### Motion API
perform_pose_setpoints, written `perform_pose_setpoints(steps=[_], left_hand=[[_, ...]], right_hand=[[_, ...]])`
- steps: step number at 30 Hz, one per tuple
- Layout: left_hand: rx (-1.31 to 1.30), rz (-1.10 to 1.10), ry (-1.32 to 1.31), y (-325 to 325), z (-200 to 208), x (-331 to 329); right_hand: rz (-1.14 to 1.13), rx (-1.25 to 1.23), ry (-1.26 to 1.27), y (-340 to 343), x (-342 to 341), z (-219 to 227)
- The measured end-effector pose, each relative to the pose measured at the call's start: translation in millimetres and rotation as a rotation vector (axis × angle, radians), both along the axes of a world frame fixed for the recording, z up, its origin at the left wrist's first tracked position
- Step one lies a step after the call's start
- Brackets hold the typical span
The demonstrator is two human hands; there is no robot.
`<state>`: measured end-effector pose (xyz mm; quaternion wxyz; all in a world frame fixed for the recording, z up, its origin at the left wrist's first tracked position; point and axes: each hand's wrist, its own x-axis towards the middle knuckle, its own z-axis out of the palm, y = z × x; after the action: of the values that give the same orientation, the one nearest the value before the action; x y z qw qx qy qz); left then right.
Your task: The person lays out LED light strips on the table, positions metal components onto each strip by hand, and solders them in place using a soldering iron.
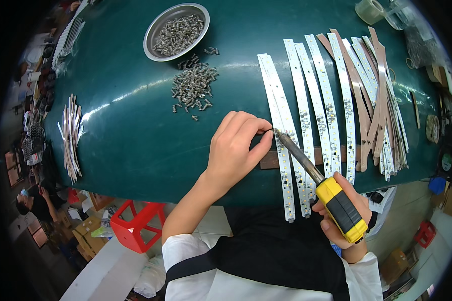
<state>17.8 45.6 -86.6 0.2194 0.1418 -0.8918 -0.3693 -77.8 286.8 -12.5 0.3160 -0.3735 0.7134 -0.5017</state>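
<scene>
Here, in the head view, the left hand [238, 145] pinches a tiny dark piece [271, 130], too small to make out. The right hand [360, 204], at 4 o'clock, grips a yellow and black soldering iron [331, 191]. Its tip points toward 11 o'clock, at a white LED strip [283, 161] at the left hand's 3 o'clock. A metal bowl [150, 38] sits at 11 o'clock on the green bench [120, 140].

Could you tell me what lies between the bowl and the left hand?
A pile of small metal parts lies between the bowl and the left hand, in the head view.
</scene>
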Motion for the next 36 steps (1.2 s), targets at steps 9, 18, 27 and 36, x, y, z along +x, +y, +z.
perform_pose_setpoints(steps=[9, 18, 27, 36], left_hand=[[-0.008, -0.009, 0.002, -0.7, -1.6, 0.4], [-0.006, -0.012, 0.016, -0.7, -1.9, 0.3], [-0.010, -0.009, 0.014, -0.1, -2.4, 0.7], [-0.006, -0.020, 0.007, -0.3, 0.3, 1.2]], right_hand=[[0.032, 0.040, 0.138, 3.2, -2.3, -0.7], [-0.145, -0.060, -0.182, 6.5, 2.1, -1.8], [-0.049, -0.015, -0.136, 7.2, -1.4, -2.2], [-0.384, -0.270, -0.530, 18.5, 6.8, -3.3]])
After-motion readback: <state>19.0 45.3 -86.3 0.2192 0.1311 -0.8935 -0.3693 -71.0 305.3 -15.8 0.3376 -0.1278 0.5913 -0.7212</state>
